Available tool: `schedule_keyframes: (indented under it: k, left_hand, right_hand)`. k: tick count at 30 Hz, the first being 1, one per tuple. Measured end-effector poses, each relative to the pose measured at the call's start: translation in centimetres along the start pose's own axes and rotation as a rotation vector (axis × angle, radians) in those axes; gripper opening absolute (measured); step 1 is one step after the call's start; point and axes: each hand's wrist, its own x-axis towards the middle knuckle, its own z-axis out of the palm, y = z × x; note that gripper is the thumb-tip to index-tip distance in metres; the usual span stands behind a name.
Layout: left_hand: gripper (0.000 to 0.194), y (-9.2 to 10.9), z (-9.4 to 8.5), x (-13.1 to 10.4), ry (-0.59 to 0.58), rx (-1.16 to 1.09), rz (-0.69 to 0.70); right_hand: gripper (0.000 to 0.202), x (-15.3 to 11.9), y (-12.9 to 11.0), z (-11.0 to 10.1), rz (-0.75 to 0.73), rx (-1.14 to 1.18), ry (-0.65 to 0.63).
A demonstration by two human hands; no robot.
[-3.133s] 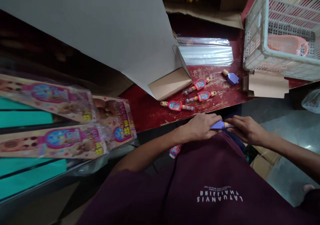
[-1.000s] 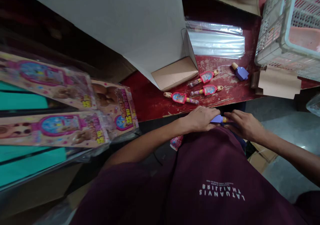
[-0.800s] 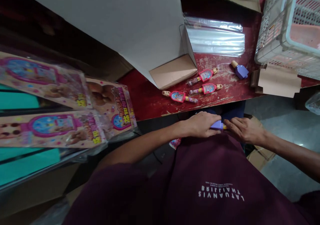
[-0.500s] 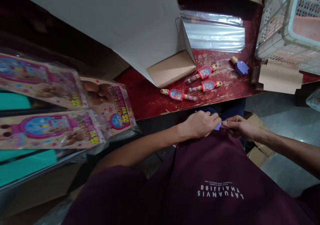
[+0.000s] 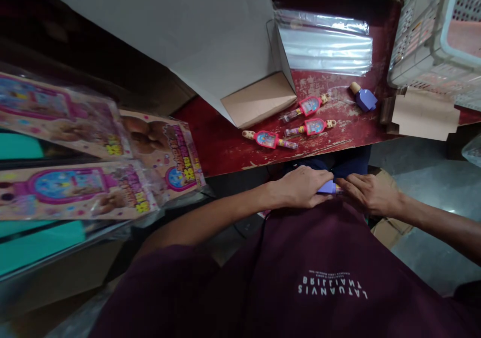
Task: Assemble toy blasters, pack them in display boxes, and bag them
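Close to my lap, my left hand (image 5: 302,185) is closed around a purple plastic toy (image 5: 326,187), with part of its body showing past the fingers. My right hand (image 5: 370,194) pinches a small tube (image 5: 339,190) at the toy's right end; most of the tube is hidden by the fingers. On the red table ahead lie three pink-red paddle-shaped toys (image 5: 267,139), each with a spotted tip and a small clear tube of coloured bits. Farther right on the table lies another purple toy (image 5: 365,99) with a tan end.
Clear plastic bags (image 5: 326,50) lie behind the toys. A big white carton (image 5: 210,37) stands at the table's left. On the right are a white basket (image 5: 417,52) and a folded cardboard piece (image 5: 424,113). Printed packages (image 5: 75,188) are stacked at far left.
My right hand has come in against the purple toy, its fingers curling over more, and a small tube now shows at the toy's end. The view has shifted slightly.
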Motion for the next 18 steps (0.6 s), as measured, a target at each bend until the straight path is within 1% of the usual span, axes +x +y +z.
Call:
schedule_keyframes:
  k: [2,3,4,8,9,10,11,12,14,15,16,17,18]
  left_hand:
    - [0.033,0.4,0.4,-0.2,0.003,0.043,0.019]
    - [0.032,0.6,0.5,-0.4,0.008,0.077,0.024]
    - [0.031,0.7,0.6,-0.5,0.013,0.117,0.028]
    - [0.025,0.7,1.2,-0.5,0.055,0.307,0.065]
    - [0.025,0.5,1.4,-0.2,0.071,0.336,0.08]
    - [0.025,0.2,1.5,0.1,0.086,0.352,0.093]
    - [0.024,-0.1,1.6,0.5,0.097,0.359,0.1]
    - [0.024,-0.4,1.6,0.9,0.105,0.361,0.099]
    - [0.025,-1.2,1.4,1.7,0.136,0.367,0.071]
    - [0.029,-1.6,1.3,2.0,0.176,0.37,0.048]
    - [0.035,-2.0,1.3,2.1,0.237,0.371,0.02]
    - [0.043,-2.6,1.3,1.9,0.326,0.366,-0.011]
    - [0.051,-3.2,1.5,1.6,0.44,0.355,-0.053]
  right_hand:
    - [0.03,0.1,-0.6,-0.2,0.098,0.197,-0.018]
    - [0.033,0.2,-0.8,-0.3,0.181,0.333,-0.041]
    - [0.035,0.4,-0.9,-0.4,0.292,0.489,-0.078]
    - [0.048,1.0,-0.7,-0.4,0.824,1.12,-0.293]
    - [0.051,1.2,-0.4,-0.3,0.912,1.225,-0.333]
    - [0.054,1.3,-0.1,-0.2,0.96,1.291,-0.355]
    - [0.055,1.4,0.2,-0.1,0.97,1.311,-0.359]
    - [0.055,1.5,0.5,0.0,0.954,1.283,-0.346]
    - [0.053,1.6,1.1,0.0,0.879,1.114,-0.277]
    - [0.051,1.6,1.4,0.1,0.836,1.008,-0.235]
    - [0.049,1.5,1.8,0.2,0.803,0.91,-0.188]
    - [0.048,1.2,2.3,0.4,0.793,0.824,-0.129]
    - [0.047,0.9,2.9,0.9,0.809,0.746,-0.053]
